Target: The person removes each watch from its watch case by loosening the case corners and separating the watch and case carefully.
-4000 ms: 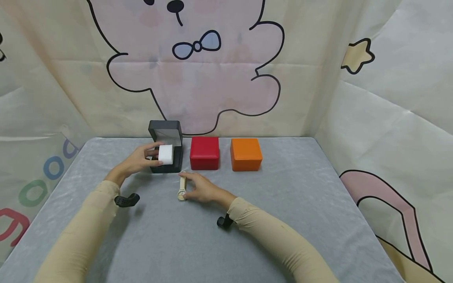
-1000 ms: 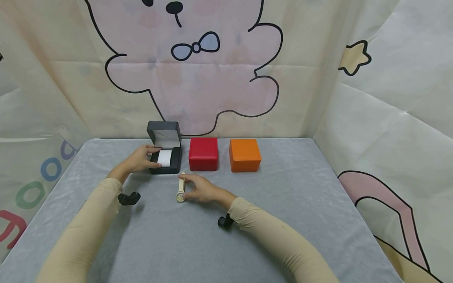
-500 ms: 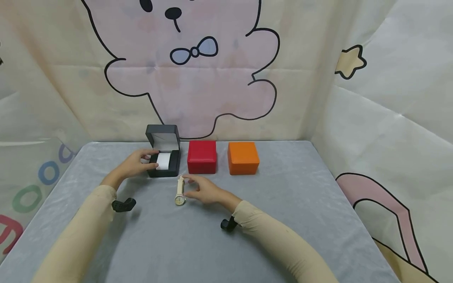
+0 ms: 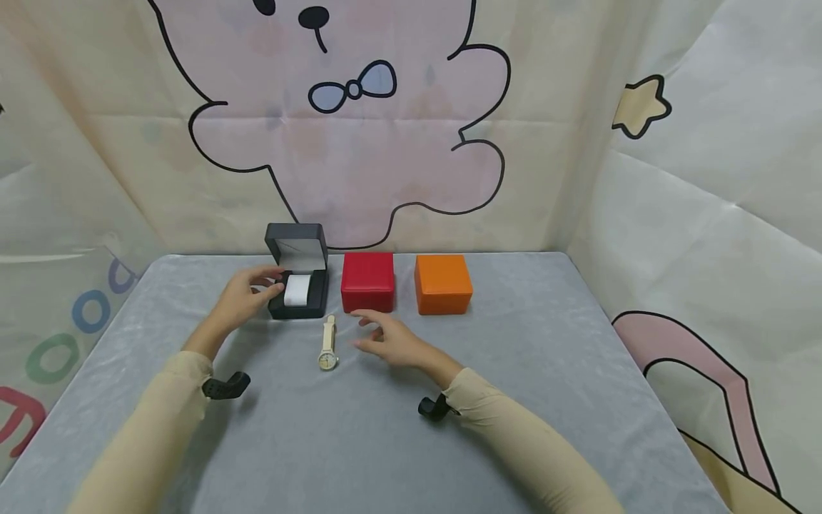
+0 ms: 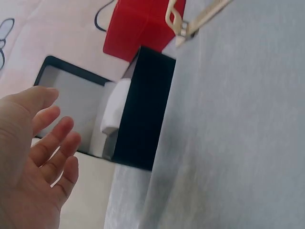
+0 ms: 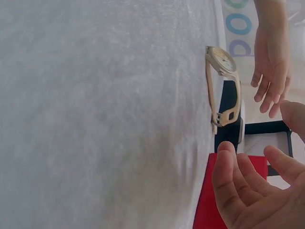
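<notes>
A dark watch box (image 4: pixel 317 294) stands with its lid raised at the table's back left. Inside it sits a white watch cushion (image 4: pixel 297 290). My left hand (image 4: pixel 239 300) is at the box's left side, fingers loosely bent and holding nothing; the left wrist view shows its fingertips (image 5: pixel 61 129) in front of the raised lid. In front of the box lies a cream wristwatch (image 4: pixel 328 344), strap buckled, dial toward me. Just right of the watch, my right hand (image 4: pixel 401 345) hovers with fingers apart and nothing in them, as the right wrist view also shows.
A shut red box (image 4: pixel 368 283) stands right of the dark box, and a shut orange box (image 4: pixel 443 284) stands beyond it. Grey cloth (image 4: pixel 359 442) covers the table. A printed curtain (image 4: pixel 398 157) rises right behind the table's back edge.
My left hand has lowered the white cushion into the dark box and let it go, drawing slightly left. My right hand has released the wristwatch and moved off to the right.
</notes>
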`<control>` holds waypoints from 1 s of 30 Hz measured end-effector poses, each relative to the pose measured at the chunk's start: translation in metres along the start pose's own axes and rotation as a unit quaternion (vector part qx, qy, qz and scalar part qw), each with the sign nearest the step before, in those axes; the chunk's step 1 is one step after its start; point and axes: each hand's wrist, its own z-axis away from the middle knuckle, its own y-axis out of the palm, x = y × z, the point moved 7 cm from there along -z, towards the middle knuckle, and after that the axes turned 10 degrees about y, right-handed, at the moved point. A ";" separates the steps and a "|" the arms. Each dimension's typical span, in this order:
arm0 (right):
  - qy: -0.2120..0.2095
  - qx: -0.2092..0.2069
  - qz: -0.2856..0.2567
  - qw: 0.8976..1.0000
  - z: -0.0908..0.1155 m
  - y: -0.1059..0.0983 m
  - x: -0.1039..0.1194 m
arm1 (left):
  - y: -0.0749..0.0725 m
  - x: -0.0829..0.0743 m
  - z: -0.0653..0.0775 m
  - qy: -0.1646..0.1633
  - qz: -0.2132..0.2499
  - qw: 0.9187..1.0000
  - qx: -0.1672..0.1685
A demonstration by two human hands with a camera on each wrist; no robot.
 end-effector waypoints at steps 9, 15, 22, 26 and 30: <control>-0.017 -0.024 -0.001 1.000 0.014 -0.013 0.002 | 0.003 -0.029 0.011 0.036 0.005 0.998 -0.056; -0.028 -0.046 -0.012 0.998 0.017 -0.026 0.000 | 0.014 -0.051 0.002 0.067 0.044 0.996 -0.046; -0.042 -0.066 -0.014 0.997 0.018 -0.038 -0.004 | 0.029 -0.064 -0.010 0.076 0.070 0.994 -0.023; -0.035 -0.080 -0.010 0.996 0.018 -0.042 -0.009 | 0.035 -0.067 -0.015 0.073 0.066 0.995 -0.013; -0.031 -0.087 -0.022 0.995 0.020 -0.043 -0.014 | 0.043 -0.069 -0.017 0.063 0.069 0.996 0.003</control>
